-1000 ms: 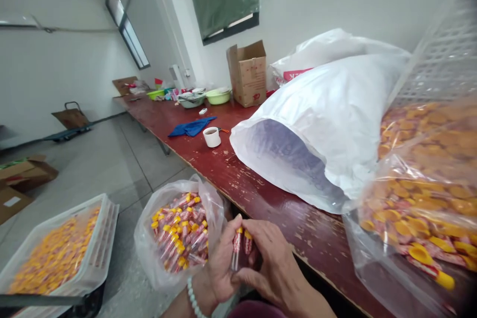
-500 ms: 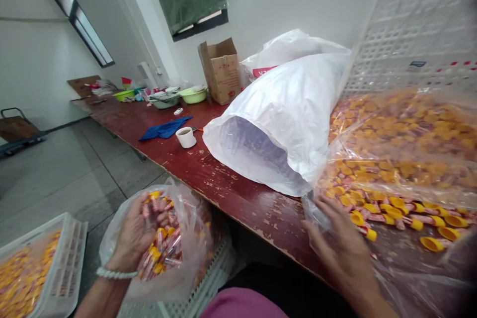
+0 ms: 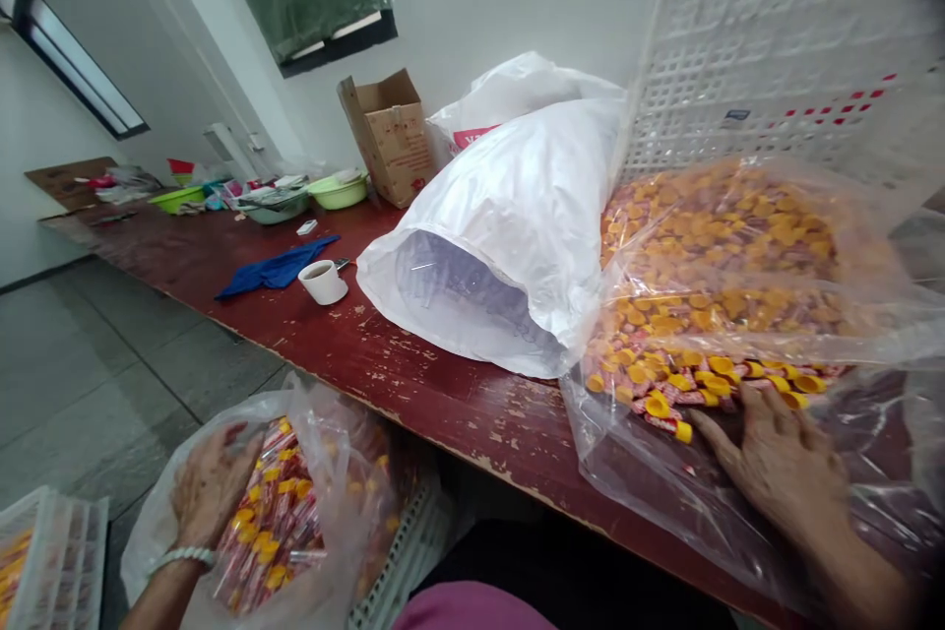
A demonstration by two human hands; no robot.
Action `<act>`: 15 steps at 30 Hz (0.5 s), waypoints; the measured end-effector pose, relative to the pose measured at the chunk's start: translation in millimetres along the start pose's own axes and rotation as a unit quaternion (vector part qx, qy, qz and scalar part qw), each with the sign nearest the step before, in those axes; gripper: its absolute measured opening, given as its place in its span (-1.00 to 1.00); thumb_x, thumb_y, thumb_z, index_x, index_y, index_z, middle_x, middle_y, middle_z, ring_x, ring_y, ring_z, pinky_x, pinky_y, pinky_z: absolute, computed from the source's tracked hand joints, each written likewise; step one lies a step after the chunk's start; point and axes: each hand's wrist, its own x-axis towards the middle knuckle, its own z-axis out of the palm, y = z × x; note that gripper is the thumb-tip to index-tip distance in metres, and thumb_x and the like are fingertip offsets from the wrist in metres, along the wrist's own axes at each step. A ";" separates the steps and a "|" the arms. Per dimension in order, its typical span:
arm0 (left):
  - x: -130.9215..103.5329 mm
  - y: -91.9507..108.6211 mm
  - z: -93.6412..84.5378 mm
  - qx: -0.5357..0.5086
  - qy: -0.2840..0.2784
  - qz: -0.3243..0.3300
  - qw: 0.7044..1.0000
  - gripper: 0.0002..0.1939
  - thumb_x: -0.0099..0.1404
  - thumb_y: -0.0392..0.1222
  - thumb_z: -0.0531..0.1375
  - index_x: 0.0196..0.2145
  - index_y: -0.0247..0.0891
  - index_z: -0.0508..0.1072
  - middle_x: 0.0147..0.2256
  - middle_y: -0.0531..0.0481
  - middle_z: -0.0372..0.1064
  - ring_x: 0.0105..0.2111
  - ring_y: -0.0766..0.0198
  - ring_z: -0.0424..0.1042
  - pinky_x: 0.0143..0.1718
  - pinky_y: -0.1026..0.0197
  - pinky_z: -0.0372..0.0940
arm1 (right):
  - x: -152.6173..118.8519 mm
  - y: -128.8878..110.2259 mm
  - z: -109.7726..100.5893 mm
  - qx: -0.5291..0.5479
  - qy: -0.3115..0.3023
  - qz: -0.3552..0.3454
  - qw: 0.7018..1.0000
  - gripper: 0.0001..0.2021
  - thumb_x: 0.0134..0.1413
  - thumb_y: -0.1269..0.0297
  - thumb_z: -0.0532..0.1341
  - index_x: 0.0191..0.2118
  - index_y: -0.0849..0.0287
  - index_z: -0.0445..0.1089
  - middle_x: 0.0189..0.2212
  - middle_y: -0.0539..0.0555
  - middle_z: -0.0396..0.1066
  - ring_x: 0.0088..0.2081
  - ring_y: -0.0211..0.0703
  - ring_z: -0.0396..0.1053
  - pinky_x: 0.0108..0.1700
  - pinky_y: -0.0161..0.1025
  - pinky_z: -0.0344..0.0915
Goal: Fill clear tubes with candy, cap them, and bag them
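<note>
My left hand (image 3: 211, 487), with a beaded bracelet on its wrist, is at the left side of an open plastic bag (image 3: 336, 532) low by the table edge. Its fingers are stretched out. Inside lie small clear-and-red printed tubes with yellow caps (image 3: 277, 512). On the right, my right hand (image 3: 787, 463) lies over a large clear plastic bag on the table, fingers spread. Its fingertips touch the near edge of a heap of similar yellow-capped tubes (image 3: 694, 315). A single tube (image 3: 670, 427) lies just left of its thumb.
A white sack (image 3: 509, 207) lies mouth-forward on the red table (image 3: 443, 404). Left of it are a white cup (image 3: 323, 283), a blue cloth (image 3: 277, 271), basins and a cardboard box (image 3: 399, 138). A white crate (image 3: 738, 49) stands behind the heap; another crate (image 3: 66, 561) sits lower left.
My left hand has let go of the tubes it held and opened. My right hand has moved right, from beside the sack's mouth to the heap. The view has turned right.
</note>
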 end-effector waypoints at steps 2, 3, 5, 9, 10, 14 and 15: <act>4.7 21.5 -9.4 0.013 0.084 0.037 0.996 -0.61 0.13 0.04 0.09 -0.19 -0.26 0.42 -0.20 -0.19 0.42 -0.12 -0.17 0.37 -0.10 -0.13 0.22 | 0.9 -7.0 4.2 -0.045 -0.016 -0.001 0.999 -0.32 0.10 -0.14 -0.07 0.17 0.29 0.17 0.20 0.38 0.10 0.17 0.42 0.08 0.05 0.26 0.12; 6.4 37.5 -14.0 0.002 0.123 0.065 0.990 -0.63 0.14 0.01 0.09 -0.17 -0.24 0.42 -0.18 -0.16 0.40 -0.10 -0.16 0.35 -0.06 -0.14 0.20 | 1.1 -9.9 6.1 -0.056 -0.025 -0.010 0.998 -0.34 0.11 -0.12 -0.07 0.18 0.27 0.15 0.21 0.37 0.08 0.17 0.40 0.08 0.04 0.28 0.12; 7.5 78.7 -20.0 -0.068 0.166 0.156 0.971 -0.66 0.18 -0.05 0.08 -0.12 -0.22 0.40 -0.13 -0.10 0.36 -0.04 -0.10 0.31 0.03 -0.08 0.15 | 1.0 -14.5 8.7 -0.068 -0.038 -0.029 0.997 -0.37 0.15 -0.07 -0.09 0.20 0.26 0.12 0.23 0.36 0.04 0.16 0.35 0.11 0.03 0.28 0.13; 1.7 180.2 -6.9 -0.196 0.048 0.291 0.935 -0.74 0.20 -0.18 0.11 -0.18 -0.35 0.41 -0.18 -0.14 0.37 -0.14 0.08 0.35 -0.05 0.06 0.23 | -0.1 -20.4 8.4 -0.078 -0.050 -0.041 0.995 -0.43 0.19 0.01 -0.09 0.18 0.30 0.13 0.23 0.34 0.03 0.11 0.29 0.20 0.04 0.18 0.16; -1.2 205.7 1.8 -0.202 0.012 0.315 0.927 -0.74 0.22 -0.19 0.10 -0.16 -0.33 0.41 -0.16 -0.12 0.37 -0.15 0.13 0.36 -0.07 0.11 0.26 | -0.5 -21.5 7.3 -0.081 -0.048 -0.043 0.995 -0.44 0.20 0.02 -0.09 0.18 0.30 0.13 0.23 0.33 0.04 0.10 0.28 0.21 0.04 0.16 0.17; -17.3 299.4 44.0 -0.199 -0.097 0.382 0.897 -0.75 0.23 -0.28 0.06 -0.15 -0.30 0.43 -0.17 -0.08 0.41 -0.20 0.26 0.39 -0.11 0.25 0.27 | -1.5 -25.3 1.8 -0.097 -0.035 -0.048 0.994 -0.47 0.23 0.03 -0.11 0.17 0.28 0.14 0.22 0.29 0.08 0.06 0.22 0.27 0.02 0.09 0.20; -21.3 319.8 53.6 -0.170 -0.123 0.389 0.897 -0.73 0.24 -0.29 0.05 -0.12 -0.32 0.42 -0.15 -0.11 0.41 -0.17 0.25 0.38 -0.08 0.25 0.26 | -1.7 -26.1 0.6 -0.101 -0.034 -0.047 0.993 -0.47 0.23 0.03 -0.10 0.17 0.28 0.15 0.21 0.29 0.09 0.05 0.21 0.28 0.01 0.07 0.21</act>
